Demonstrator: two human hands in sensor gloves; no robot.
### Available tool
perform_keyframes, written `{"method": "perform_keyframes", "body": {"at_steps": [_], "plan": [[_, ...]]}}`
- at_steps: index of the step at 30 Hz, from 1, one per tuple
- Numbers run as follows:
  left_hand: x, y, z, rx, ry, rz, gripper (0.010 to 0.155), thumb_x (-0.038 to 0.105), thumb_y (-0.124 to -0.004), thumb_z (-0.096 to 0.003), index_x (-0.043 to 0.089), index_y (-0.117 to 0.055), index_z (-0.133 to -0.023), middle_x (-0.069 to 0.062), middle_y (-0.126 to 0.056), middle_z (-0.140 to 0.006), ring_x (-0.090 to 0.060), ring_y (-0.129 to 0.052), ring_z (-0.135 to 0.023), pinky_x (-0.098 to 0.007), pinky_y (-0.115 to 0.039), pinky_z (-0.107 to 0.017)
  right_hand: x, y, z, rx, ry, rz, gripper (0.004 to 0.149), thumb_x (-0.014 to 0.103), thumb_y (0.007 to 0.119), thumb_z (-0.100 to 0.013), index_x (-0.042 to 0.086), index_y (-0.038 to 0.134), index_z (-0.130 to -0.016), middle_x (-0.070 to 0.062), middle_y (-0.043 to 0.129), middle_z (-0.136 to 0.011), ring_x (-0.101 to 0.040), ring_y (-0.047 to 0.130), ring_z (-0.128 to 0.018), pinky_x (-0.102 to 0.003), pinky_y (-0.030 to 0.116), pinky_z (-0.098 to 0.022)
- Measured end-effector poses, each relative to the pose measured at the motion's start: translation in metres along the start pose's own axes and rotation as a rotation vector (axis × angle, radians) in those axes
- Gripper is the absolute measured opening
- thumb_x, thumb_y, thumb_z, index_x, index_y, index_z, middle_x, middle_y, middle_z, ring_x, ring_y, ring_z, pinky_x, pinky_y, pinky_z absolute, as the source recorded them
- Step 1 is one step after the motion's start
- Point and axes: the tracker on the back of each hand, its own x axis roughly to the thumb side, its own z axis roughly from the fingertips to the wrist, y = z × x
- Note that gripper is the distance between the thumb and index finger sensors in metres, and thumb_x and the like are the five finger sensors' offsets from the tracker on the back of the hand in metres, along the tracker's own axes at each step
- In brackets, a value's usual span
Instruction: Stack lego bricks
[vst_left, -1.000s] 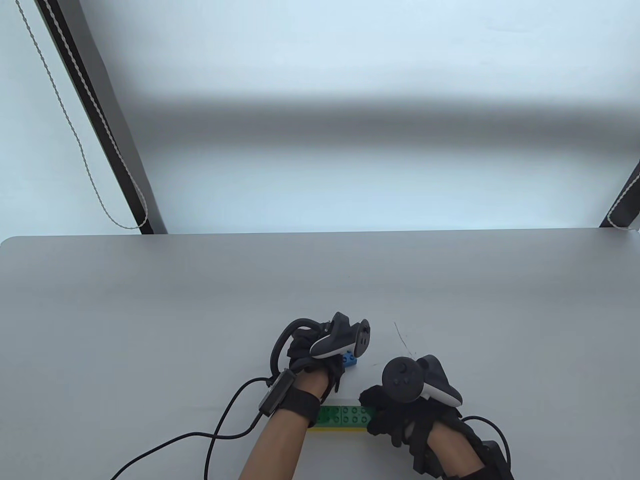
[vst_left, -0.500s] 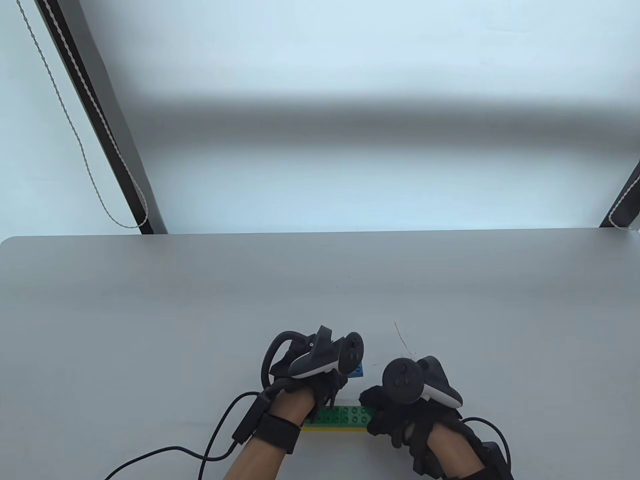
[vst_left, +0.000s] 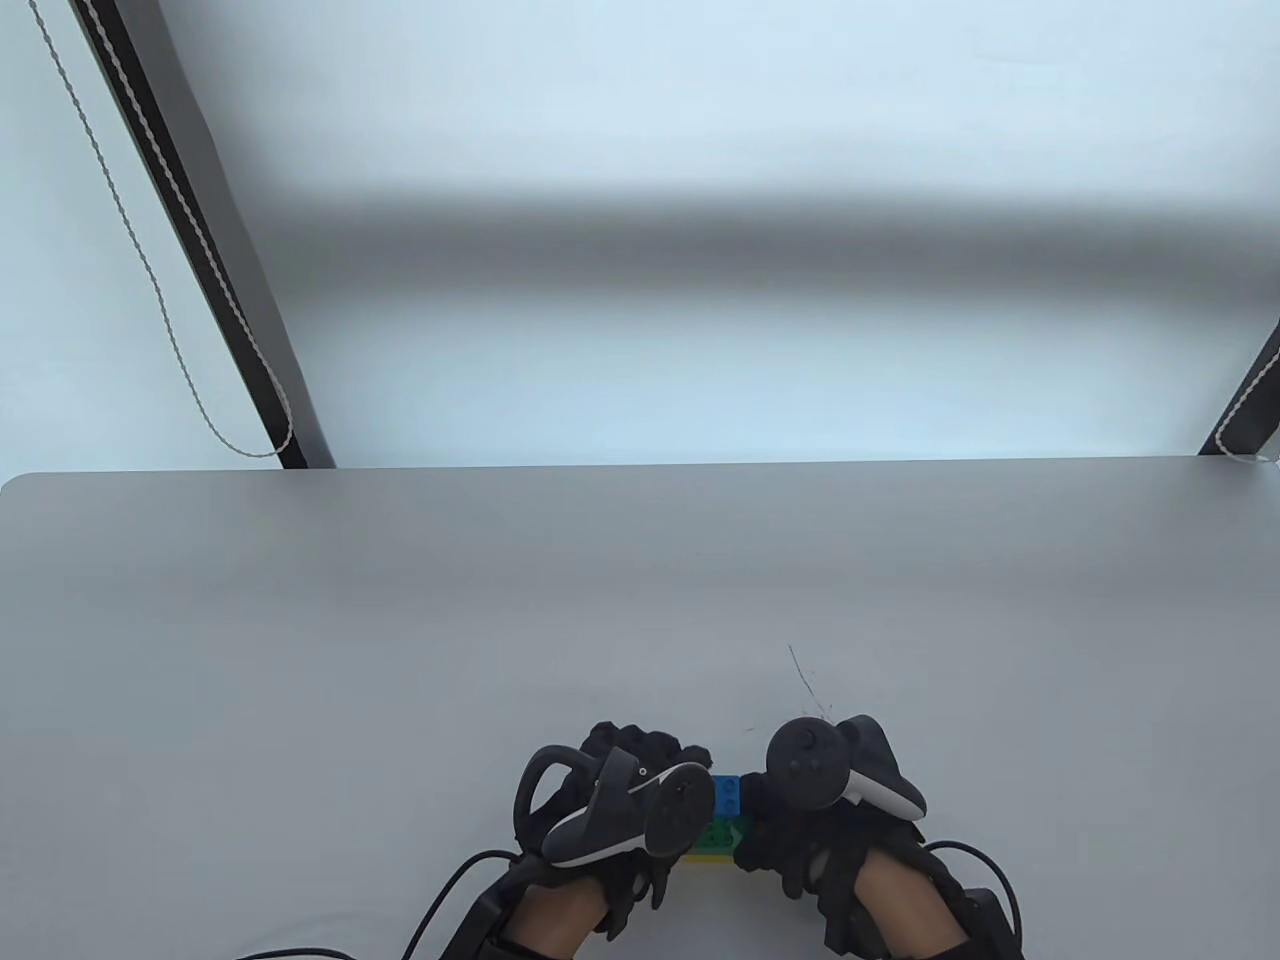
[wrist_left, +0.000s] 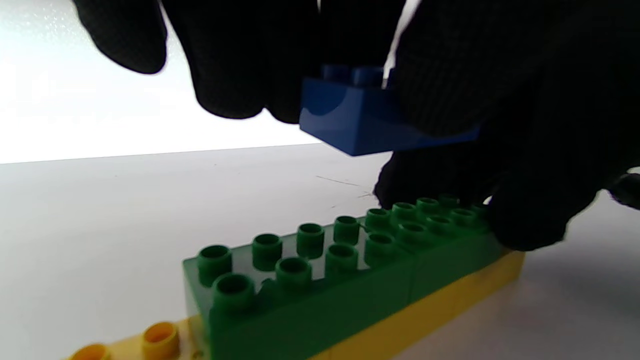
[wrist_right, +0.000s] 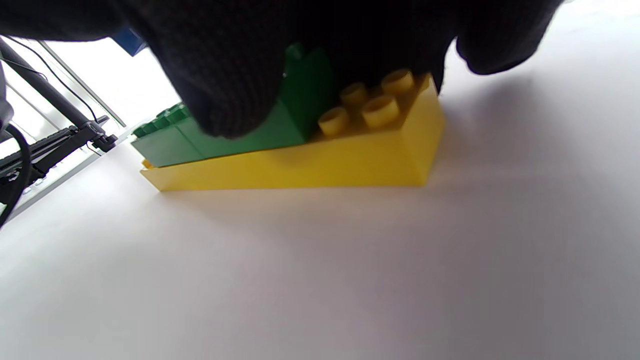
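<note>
Blue plastic square brick (wrist_left: 370, 117), pinched by the left hand (vst_left: 640, 800), hovers above the long green plastic bricks (wrist_left: 325, 270)' right end; the right hand (vst_left: 800, 830) presses there.

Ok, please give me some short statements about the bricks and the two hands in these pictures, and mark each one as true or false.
1. The left hand holds the blue brick in the air above the green bricks. True.
2. The blue brick is already pressed onto the green studs. False: the left wrist view shows a clear gap between them.
3. The green bricks sit on top of the yellow brick. True.
4. The right hand is far away from the stack. False: its fingers rest on the stack's end.
5. The yellow brick is fully covered by green. False: yellow studs show at both ends.
</note>
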Motion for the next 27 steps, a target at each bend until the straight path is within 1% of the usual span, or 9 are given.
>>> {"method": "perform_keyframes", "body": {"at_steps": [1,9,18,20,27], "plan": [[0.001,-0.001,0.002,-0.002,-0.002,0.002,0.062,0.05,-0.09,-0.0348,0.028,-0.078,-0.091,-0.001,-0.087,-0.092,-0.027,-0.085,-0.085,-0.06,-0.066,-0.068,0.0,0.0,0.0,-0.002,0.002,-0.003,0.065,0.034,0.093,-0.031,0.012,0.071,-0.088,-0.013,0.083,-0.087,-0.034,0.086,-0.079,-0.058,0.07,-0.061],[-0.001,-0.01,0.007,-0.059,0.001,-0.012,0.062,0.05,-0.092,-0.0338,0.027,-0.078,-0.09,-0.001,-0.087,-0.091,-0.026,-0.085,-0.085,-0.06,-0.067,-0.068,0.0,0.0,0.001,0.0,0.009,-0.006,0.065,0.033,0.093,-0.031,0.012,0.07,-0.088,-0.013,0.083,-0.087,-0.034,0.085,-0.079,-0.059,0.07,-0.061],[-0.006,-0.023,0.003,-0.121,-0.002,0.0,0.062,0.049,-0.091,-0.0335,0.027,-0.077,-0.09,-0.001,-0.087,-0.091,-0.026,-0.085,-0.086,-0.06,-0.067,-0.068,0.0,0.0,0.001,0.005,0.007,-0.003,0.065,0.033,0.093,-0.031,0.012,0.07,-0.088,-0.013,0.083,-0.088,-0.034,0.085,-0.079,-0.059,0.07,-0.061],[-0.008,-0.023,0.002,-0.119,0.003,0.034,0.062,0.048,-0.092,-0.033,0.027,-0.078,-0.09,-0.001,-0.087,-0.09,-0.027,-0.085,-0.085,-0.06,-0.067,-0.068,0.0,0.0,0.001,0.004,0.006,-0.001,0.065,0.033,0.093,-0.031,0.011,0.07,-0.088,-0.013,0.082,-0.088,-0.034,0.085,-0.079,-0.059,0.07,-0.061],[-0.011,-0.025,0.001,-0.12,0.004,0.07,0.062,0.047,-0.092,-0.0321,0.027,-0.079,-0.089,-0.002,-0.088,-0.088,-0.026,-0.085,-0.083,-0.061,-0.067,-0.067,0.0,0.001,0.001,0.001,0.004,-0.001,0.065,0.033,0.092,-0.031,0.011,0.07,-0.088,-0.014,0.082,-0.088,-0.034,0.085,-0.079,-0.059,0.07,-0.061]]}}
